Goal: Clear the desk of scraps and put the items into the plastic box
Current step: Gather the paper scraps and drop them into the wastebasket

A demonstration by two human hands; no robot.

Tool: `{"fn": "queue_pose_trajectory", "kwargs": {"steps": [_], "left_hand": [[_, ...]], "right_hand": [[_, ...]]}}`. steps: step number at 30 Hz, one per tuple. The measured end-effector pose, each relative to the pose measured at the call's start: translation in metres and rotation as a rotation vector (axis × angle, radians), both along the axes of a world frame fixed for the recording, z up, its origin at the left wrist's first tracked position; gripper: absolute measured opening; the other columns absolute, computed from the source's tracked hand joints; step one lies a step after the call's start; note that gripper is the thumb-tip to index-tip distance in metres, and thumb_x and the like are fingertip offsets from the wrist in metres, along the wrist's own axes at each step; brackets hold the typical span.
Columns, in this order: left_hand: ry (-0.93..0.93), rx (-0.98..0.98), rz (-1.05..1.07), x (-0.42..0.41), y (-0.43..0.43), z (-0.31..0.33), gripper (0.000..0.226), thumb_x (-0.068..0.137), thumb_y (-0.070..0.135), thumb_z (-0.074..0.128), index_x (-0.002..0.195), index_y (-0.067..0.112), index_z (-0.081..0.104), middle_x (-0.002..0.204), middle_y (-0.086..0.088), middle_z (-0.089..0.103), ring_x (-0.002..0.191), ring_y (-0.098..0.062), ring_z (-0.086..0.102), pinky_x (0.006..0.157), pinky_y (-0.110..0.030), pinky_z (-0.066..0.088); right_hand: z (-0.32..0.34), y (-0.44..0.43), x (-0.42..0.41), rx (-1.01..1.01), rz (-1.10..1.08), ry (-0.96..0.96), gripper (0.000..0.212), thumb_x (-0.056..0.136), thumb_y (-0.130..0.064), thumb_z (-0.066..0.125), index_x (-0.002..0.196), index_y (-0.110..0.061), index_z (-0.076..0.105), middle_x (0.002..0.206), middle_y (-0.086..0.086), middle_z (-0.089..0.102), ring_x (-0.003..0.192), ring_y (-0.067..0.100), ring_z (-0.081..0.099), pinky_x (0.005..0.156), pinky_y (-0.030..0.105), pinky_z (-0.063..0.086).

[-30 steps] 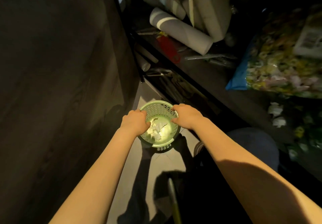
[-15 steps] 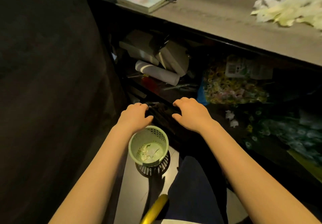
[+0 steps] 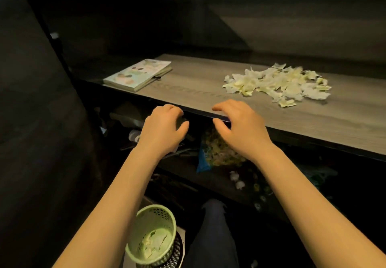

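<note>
Two hands are out in front of me at the near edge of the bench, both empty. My left hand hangs just below and in front of the edge with its fingers curled loosely inward, gripping nothing I can make out. My right hand sits a little higher, fingers spread and bent, its fingertips over the bench's front edge; I cannot tell whether they touch the wood.

The bench top is grey wood grain, lit from above, and mostly bare. A pile of scraps, pale yellow-white and torn, lies on its right half, well apart from both hands. A book with a pastel cover lies flat toward the left end, angled to the edge.

Under the bench is a dark shelf full of clutter too dim to sort out, apart from a clear bag of small colourful pieces with a blue edge, just below my right hand. Down on the floor by my left forearm stands a green basket, round and perforated, with a few pale scraps at its bottom. My knee in dark trousers is beside it. A dark wall closes off the left side, and the room behind the bench is in deep shadow.
</note>
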State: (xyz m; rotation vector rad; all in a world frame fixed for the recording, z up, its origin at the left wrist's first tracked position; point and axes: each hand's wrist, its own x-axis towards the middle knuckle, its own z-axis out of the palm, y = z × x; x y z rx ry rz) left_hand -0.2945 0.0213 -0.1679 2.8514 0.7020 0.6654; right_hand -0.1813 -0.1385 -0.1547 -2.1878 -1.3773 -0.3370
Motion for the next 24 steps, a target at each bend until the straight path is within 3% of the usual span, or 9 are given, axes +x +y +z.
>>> {"fn": "queue_pose_trajectory", "kwargs": {"steps": [3,10,17,20,24], "left_hand": [[-0.038,0.027,-0.059,0.035,-0.017,0.023,0.039,0.091,0.036,0.051,0.121,0.012,0.058,0.123,-0.004,0.058,0.118,-0.023,0.048,0.096,-0.039,0.044],[0.076,-0.035,-0.180,0.129,-0.044,0.038,0.042,0.091,0.039,0.048,0.124,0.013,0.052,0.128,-0.006,0.052,0.120,-0.025,0.045,0.095,-0.042,0.044],[0.090,-0.097,-0.125,0.191,-0.049,0.026,0.059,0.091,0.045,0.048,0.140,0.017,0.033,0.147,-0.009,0.030,0.131,-0.029,0.033,0.100,-0.045,0.037],[0.119,-0.097,-0.145,0.208,-0.050,0.019,0.069,0.092,0.048,0.045,0.148,0.023,0.015,0.157,-0.009,0.012,0.142,-0.031,0.017,0.108,-0.047,0.029],[0.146,-0.078,-0.163,0.219,-0.046,0.010,0.064,0.094,0.049,0.039,0.149,0.026,0.016,0.158,-0.006,0.010,0.144,-0.030,0.011,0.112,-0.048,0.023]], "right_hand": [[0.013,-0.018,0.026,0.076,-0.079,-0.004,0.030,0.093,-0.024,0.053,0.121,-0.016,0.058,0.124,-0.001,0.058,0.118,0.018,0.049,0.092,0.032,0.041],[0.022,-0.053,0.100,-0.010,-0.282,0.007,0.031,0.093,-0.023,0.051,0.123,-0.017,0.056,0.128,0.000,0.055,0.120,0.020,0.046,0.096,0.036,0.041],[0.023,-0.061,0.157,-0.197,-0.342,0.098,0.071,0.090,-0.048,0.053,0.148,-0.018,0.023,0.154,0.003,0.028,0.140,0.022,0.027,0.111,0.038,0.030],[0.014,-0.056,0.165,-0.131,-0.367,0.044,0.066,0.090,-0.050,0.051,0.145,-0.018,0.031,0.149,0.002,0.036,0.136,0.019,0.033,0.108,0.035,0.033],[0.008,-0.058,0.173,-0.109,-0.357,0.037,0.057,0.092,-0.049,0.049,0.139,-0.019,0.040,0.143,-0.001,0.043,0.131,0.017,0.037,0.104,0.032,0.035]]}}
